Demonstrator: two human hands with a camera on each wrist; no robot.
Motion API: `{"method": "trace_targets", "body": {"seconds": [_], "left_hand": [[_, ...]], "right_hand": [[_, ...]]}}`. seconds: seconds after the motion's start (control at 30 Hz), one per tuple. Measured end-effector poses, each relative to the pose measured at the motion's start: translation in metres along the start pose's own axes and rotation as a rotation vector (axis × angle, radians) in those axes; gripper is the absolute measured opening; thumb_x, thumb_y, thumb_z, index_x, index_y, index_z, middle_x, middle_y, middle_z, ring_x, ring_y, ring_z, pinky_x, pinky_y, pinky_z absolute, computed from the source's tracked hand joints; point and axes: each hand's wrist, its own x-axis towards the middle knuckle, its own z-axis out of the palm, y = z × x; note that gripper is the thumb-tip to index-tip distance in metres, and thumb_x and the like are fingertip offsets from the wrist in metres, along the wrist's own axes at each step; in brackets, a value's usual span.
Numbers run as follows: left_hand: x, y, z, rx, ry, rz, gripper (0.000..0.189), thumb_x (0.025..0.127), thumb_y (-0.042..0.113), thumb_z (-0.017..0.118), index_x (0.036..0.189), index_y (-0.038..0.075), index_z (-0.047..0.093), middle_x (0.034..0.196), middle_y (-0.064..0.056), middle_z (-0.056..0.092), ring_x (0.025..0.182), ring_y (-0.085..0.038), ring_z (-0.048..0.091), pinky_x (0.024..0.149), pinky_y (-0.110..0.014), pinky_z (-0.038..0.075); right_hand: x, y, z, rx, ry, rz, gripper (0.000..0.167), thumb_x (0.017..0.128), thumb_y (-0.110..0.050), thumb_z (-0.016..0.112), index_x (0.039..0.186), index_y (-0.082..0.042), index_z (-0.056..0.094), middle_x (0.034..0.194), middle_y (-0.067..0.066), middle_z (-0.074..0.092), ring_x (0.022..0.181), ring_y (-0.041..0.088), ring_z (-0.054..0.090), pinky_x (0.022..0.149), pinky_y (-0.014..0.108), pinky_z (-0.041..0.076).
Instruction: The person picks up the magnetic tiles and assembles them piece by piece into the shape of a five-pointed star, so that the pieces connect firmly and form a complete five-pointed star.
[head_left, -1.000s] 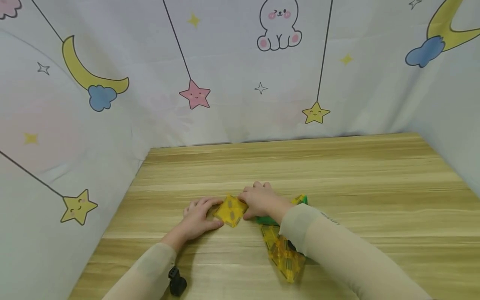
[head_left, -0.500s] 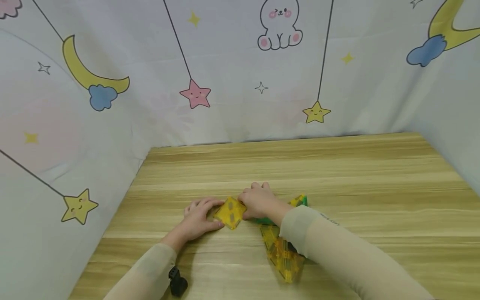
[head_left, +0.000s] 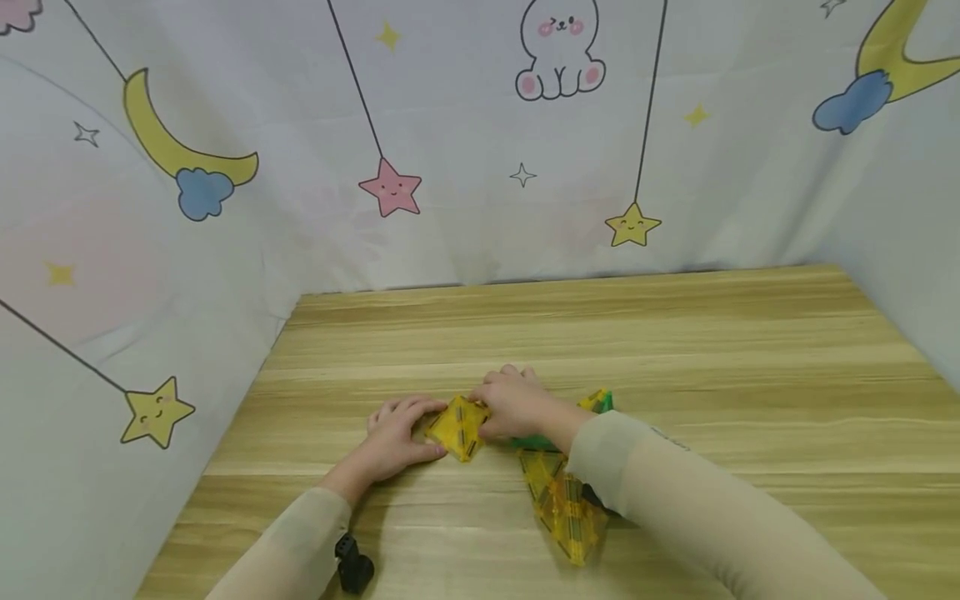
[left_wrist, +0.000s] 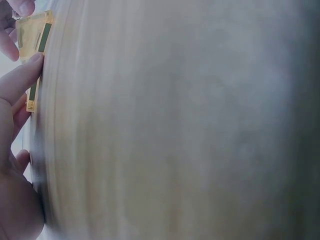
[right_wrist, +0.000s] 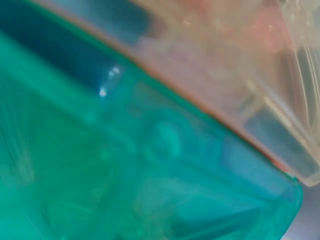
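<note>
Near the middle of the wooden table, a small translucent yellow piece of magnetic tiles (head_left: 457,428) sits between both hands. My left hand (head_left: 400,439) holds its left side between thumb and fingers; in the left wrist view the thumb (left_wrist: 22,77) presses a tile edge (left_wrist: 33,93). From the right, my right hand (head_left: 512,404) pinches the piece's other side, with its fingertips partly hidden. Beneath and behind the right wrist lies a larger group of yellow magnetic tiles (head_left: 553,508) and green magnetic tiles (head_left: 532,442). A green tile (right_wrist: 150,165) fills much of the right wrist view.
The wood-grain tabletop (head_left: 675,333) runs back to a white cloth backdrop (head_left: 465,242) printed with stars and moons. A black device (head_left: 354,567) sits beside the left sleeve. My right sleeve (head_left: 697,500) covers part of the larger tile group.
My right hand has shifted slightly left. The small yellow piece has tilted, now showing a ridge down its middle instead of a flat face. The left hand stays in place.
</note>
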Motion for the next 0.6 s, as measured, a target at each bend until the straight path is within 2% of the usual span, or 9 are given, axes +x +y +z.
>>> {"method": "trace_targets", "body": {"seconds": [0.3, 0.5, 0.6], "left_hand": [[0.0001, -0.0006, 0.0011, -0.003, -0.014, -0.014, 0.061, 0.075, 0.042, 0.076, 0.130, 0.026, 0.055, 0.134, 0.001, 0.048, 0.125, -0.032, 0.030, 0.097, -0.055, 0.011], [0.0005, -0.0019, 0.0004, 0.002, -0.011, -0.003, 0.061, 0.076, 0.042, 0.076, 0.130, 0.025, 0.054, 0.134, -0.001, 0.048, 0.125, -0.033, 0.030, 0.097, -0.057, 0.011], [0.0003, -0.0035, 0.0001, -0.006, -0.016, -0.002, 0.062, 0.076, 0.044, 0.075, 0.131, 0.025, 0.054, 0.134, -0.001, 0.048, 0.126, -0.034, 0.029, 0.097, -0.056, 0.011]], "right_hand": [[0.0010, 0.0030, -0.0014, 0.121, -0.028, -0.025, 0.037, 0.082, -0.034, 0.071, 0.118, -0.026, 0.065, 0.102, -0.006, 0.062, 0.094, 0.018, 0.047, 0.078, 0.041, 0.029], [0.0039, -0.0003, -0.0035, 0.132, -0.062, -0.045, 0.032, 0.087, -0.035, 0.066, 0.117, -0.026, 0.065, 0.109, -0.009, 0.064, 0.100, 0.015, 0.056, 0.082, 0.044, 0.032], [0.0048, -0.0019, -0.0036, 0.158, -0.062, -0.049, 0.029, 0.087, -0.034, 0.066, 0.115, -0.027, 0.066, 0.106, -0.012, 0.064, 0.099, 0.014, 0.054, 0.082, 0.043, 0.030]]}}
